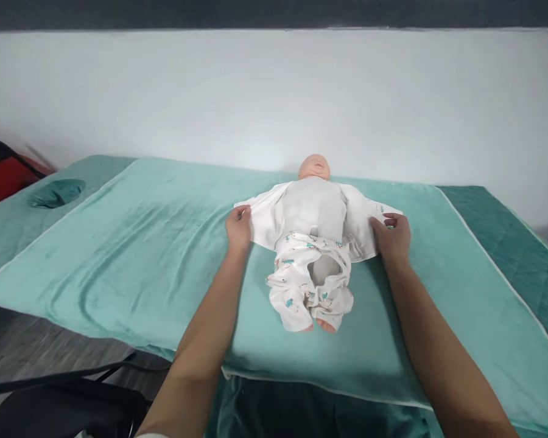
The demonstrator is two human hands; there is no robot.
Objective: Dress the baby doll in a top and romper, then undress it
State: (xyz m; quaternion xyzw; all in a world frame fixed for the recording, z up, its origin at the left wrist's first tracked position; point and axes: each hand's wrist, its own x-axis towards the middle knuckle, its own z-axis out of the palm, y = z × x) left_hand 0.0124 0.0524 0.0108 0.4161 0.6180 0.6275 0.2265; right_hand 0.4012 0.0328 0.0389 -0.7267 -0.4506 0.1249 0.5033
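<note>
A baby doll (313, 204) lies on its back, head toward the wall, on a green bed cover. Its white shirt (269, 213) is spread open to both sides, baring a pale cloth-like torso. White split-crotch pants (296, 277) with a small coloured print cover its legs, and the feet poke out below. My left hand (238, 228) pinches the shirt at the left, near the sleeve end. At the right, my right hand (393, 237) is closed on the shirt's other side, near that sleeve. The doll's arms are not visible.
The light green cover (119, 261) lies over a long massage bed with a face hole (57, 193) at the left. A white wall (187, 97) stands right behind it. A black chair (64, 407) is at the lower left, and something red (4, 181) at the far left.
</note>
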